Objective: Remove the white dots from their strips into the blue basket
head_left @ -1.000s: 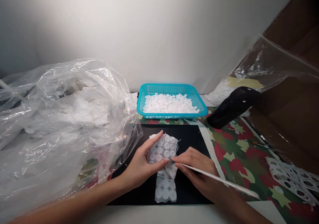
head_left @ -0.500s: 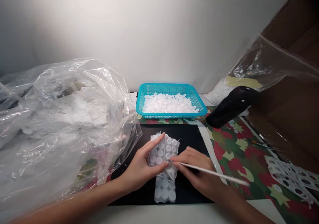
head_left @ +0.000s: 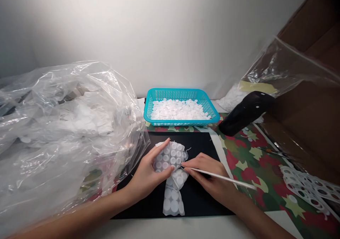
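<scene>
Over the near black mat (head_left: pixel 198 139), the white disc sheet (head_left: pixel 178 178), seemingly light, floppy and best gripped by its edges, was held by the left hand (head_left: pixel 147 168), a slim stick (head_left: pixel 228 179) being pinched by the right hand (head_left: pixel 212 164).

The sheet (head_left: pixel 176 156) is a cloudy white, packed with round discs in close rows. Its upper part shows ringed circles and a seam running towards twelve o'clock, with a thin strand curling off between one and two. Lower down it overlaps itself, and a narrower tail of plain, flat discs points to six. The slim white stick (head_left: pixel 221 177) meets it near the middle, its far end slanting just past three o'clock.
</scene>
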A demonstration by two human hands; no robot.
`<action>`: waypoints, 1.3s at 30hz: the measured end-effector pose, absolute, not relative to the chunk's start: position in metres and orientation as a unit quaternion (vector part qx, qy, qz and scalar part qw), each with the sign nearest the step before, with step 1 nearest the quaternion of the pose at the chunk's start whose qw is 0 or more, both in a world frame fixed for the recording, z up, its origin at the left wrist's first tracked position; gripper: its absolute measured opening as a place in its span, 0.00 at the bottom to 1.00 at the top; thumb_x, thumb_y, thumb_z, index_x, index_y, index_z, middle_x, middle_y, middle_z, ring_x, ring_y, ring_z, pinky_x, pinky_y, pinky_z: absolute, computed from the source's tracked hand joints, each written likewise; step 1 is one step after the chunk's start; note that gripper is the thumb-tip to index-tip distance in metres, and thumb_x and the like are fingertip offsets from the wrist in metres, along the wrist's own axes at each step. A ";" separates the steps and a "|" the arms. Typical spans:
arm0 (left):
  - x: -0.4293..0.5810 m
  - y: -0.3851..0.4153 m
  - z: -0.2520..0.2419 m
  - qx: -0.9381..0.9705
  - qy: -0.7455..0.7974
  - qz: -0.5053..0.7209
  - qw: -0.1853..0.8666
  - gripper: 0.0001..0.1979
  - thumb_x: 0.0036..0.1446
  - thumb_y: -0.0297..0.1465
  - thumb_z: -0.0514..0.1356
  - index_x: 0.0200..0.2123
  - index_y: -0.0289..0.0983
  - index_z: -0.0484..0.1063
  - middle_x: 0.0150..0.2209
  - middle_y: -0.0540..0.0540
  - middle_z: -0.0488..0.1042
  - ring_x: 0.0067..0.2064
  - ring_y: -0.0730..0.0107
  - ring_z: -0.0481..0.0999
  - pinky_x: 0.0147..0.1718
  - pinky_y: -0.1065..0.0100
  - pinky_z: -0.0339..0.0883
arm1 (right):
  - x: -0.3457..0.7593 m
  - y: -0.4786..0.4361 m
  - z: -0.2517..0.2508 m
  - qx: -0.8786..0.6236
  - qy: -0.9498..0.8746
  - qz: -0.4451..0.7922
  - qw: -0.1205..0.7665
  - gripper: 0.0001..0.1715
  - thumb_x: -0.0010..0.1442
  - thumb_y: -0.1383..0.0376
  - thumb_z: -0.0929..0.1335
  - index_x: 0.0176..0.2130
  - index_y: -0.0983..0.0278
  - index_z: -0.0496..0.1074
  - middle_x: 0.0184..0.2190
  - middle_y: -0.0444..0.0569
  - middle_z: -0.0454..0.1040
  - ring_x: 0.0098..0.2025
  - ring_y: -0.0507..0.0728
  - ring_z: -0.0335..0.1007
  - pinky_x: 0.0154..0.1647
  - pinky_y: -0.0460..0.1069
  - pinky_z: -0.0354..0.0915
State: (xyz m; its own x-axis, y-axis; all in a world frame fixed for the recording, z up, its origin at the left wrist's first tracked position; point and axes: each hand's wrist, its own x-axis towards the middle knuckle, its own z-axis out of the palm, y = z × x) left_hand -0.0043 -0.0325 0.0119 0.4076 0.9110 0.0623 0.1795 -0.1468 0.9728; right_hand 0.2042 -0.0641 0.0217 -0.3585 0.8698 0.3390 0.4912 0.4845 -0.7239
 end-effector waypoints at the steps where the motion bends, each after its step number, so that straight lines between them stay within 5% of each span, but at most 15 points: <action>1: -0.005 -0.032 0.012 0.669 0.410 0.356 0.507 0.33 0.53 0.29 0.61 0.61 0.45 0.55 0.59 0.46 0.61 0.59 0.60 0.61 0.58 0.61 0.55 | 0.204 -0.064 0.021 -0.437 -0.782 0.260 0.360 0.10 0.60 0.70 0.65 0.41 0.60 0.74 0.36 0.45 0.78 0.36 0.53 0.70 0.37 0.48 0.65; 11: -0.006 -0.031 0.007 0.683 0.412 0.345 0.495 0.32 0.54 0.30 0.61 0.61 0.47 0.54 0.59 0.48 0.61 0.59 0.63 0.61 0.57 0.63 0.56 | 0.198 -0.061 0.021 -0.411 -0.806 0.218 0.366 0.10 0.61 0.71 0.65 0.42 0.62 0.73 0.36 0.46 0.78 0.36 0.54 0.71 0.39 0.50 0.63; 17: -0.006 -0.032 0.008 0.690 0.431 0.370 0.448 0.30 0.53 0.29 0.61 0.59 0.46 0.57 0.58 0.47 0.62 0.58 0.62 0.62 0.56 0.63 0.56 | 0.202 -0.063 0.020 -0.460 -0.745 0.293 0.385 0.11 0.60 0.69 0.66 0.42 0.58 0.74 0.37 0.45 0.76 0.39 0.53 0.70 0.40 0.48 0.65; 27: -0.007 -0.029 0.008 0.656 0.476 0.400 0.427 0.21 0.51 0.30 0.63 0.49 0.44 0.63 0.47 0.49 0.68 0.48 0.65 0.69 0.47 0.65 0.62 | 0.196 -0.064 0.015 -0.469 -0.686 0.364 0.420 0.08 0.60 0.66 0.66 0.39 0.57 0.75 0.34 0.45 0.74 0.36 0.53 0.70 0.36 0.47 0.65; 33: -0.008 -0.025 0.009 0.719 0.425 0.343 0.430 0.08 0.58 0.29 0.56 0.34 0.42 0.76 0.34 0.49 0.72 0.40 0.68 0.71 0.40 0.68 0.63 | 0.196 -0.065 0.014 -0.461 -0.690 0.368 0.420 0.08 0.60 0.67 0.66 0.39 0.58 0.75 0.33 0.45 0.74 0.35 0.53 0.70 0.36 0.48 0.64; 39: -0.008 -0.027 0.012 0.697 0.430 0.338 0.464 0.11 0.57 0.30 0.57 0.43 0.42 0.75 0.43 0.47 0.75 0.45 0.66 0.73 0.44 0.68 0.64 | 0.197 -0.064 0.016 -0.475 -0.679 0.348 0.439 0.08 0.60 0.68 0.66 0.39 0.57 0.75 0.33 0.43 0.74 0.36 0.52 0.70 0.36 0.46 0.63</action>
